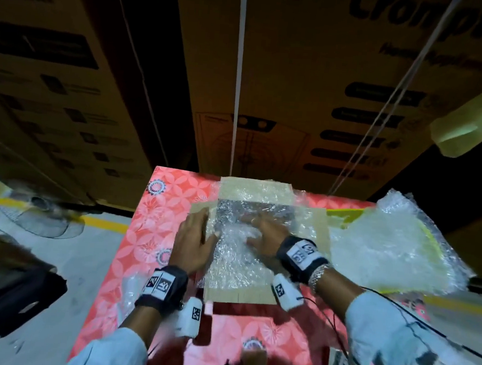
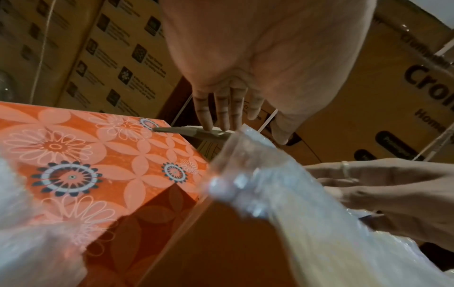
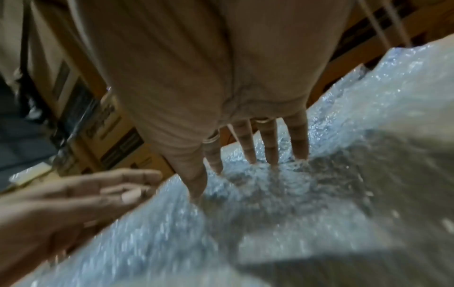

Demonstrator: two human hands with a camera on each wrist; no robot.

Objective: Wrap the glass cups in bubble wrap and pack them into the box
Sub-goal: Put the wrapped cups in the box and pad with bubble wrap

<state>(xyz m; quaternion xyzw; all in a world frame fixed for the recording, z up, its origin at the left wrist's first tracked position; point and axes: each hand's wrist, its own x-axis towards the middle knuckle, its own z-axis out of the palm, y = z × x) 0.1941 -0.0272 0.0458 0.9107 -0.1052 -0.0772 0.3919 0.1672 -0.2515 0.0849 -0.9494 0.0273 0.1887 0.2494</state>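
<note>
Presently, right hand presses bubble wrap into the cardboard box, fingers straight; left hand, flat, holds its left flap.

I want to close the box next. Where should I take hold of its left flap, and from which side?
Take the left flap at its free outer edge, coming from the left over the tablecloth. It lies folded outward and nearly flat under the left hand, so slide fingers beneath. The bubble wrap covers the inner side.
</note>
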